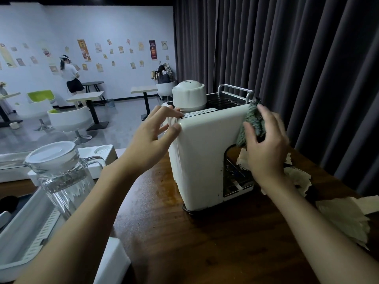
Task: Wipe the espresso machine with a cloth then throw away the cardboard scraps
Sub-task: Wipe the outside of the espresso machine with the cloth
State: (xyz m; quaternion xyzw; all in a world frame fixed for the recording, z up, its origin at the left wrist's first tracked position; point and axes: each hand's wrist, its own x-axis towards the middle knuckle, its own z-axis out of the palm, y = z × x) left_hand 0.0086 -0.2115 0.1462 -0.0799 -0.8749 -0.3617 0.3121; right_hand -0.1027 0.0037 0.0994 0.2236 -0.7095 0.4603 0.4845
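Note:
A white espresso machine (203,156) stands on the dark wooden counter (184,238), its side panel facing me. My left hand (152,136) touches its upper left corner with fingers spread and fairly straight. My right hand (266,146) grips a grey-green cloth (253,121) and presses it against the machine's upper right edge. Torn pale cardboard scraps (344,218) lie on the counter to the right of the machine, and more scraps (299,177) show behind my right wrist.
A glass pitcher (61,177) with a clear lid stands at the left beside white trays (26,249). Dark curtains (297,68) hang close behind the counter. Beyond are café tables (86,99), chairs and two people by a poster wall.

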